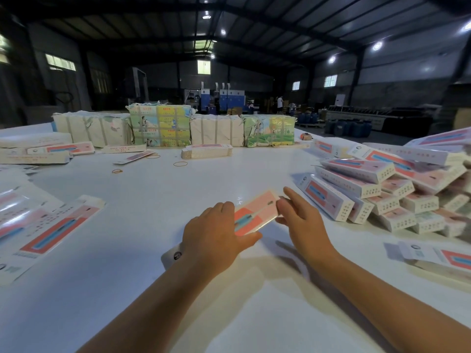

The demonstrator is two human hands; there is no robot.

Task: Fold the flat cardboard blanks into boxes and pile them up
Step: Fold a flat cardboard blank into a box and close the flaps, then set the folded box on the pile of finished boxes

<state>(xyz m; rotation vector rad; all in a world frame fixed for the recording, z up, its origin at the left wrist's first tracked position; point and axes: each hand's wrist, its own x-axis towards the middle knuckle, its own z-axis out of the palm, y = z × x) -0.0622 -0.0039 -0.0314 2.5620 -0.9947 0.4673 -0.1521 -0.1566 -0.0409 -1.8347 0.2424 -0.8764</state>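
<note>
Left hand (pixel 214 235) grips box (pixel 254 215) w/ curled fingers; right hand (pixel 298 212), fingers straight, touches its far end. Judgement: hold body steady, tuck flap squarely, then add to pile (pixel 382 189) right of hands.

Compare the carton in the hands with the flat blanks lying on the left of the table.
The carton is gripped by the left hand and touched by the right hand; the flat blanks lie untouched on the table. The carton shows a side wall along its near edge; the blanks lie spread out flat and overlapping. The carton looks narrower; the blanks show extra white panels. Both carry the same pink and blue print.
</note>
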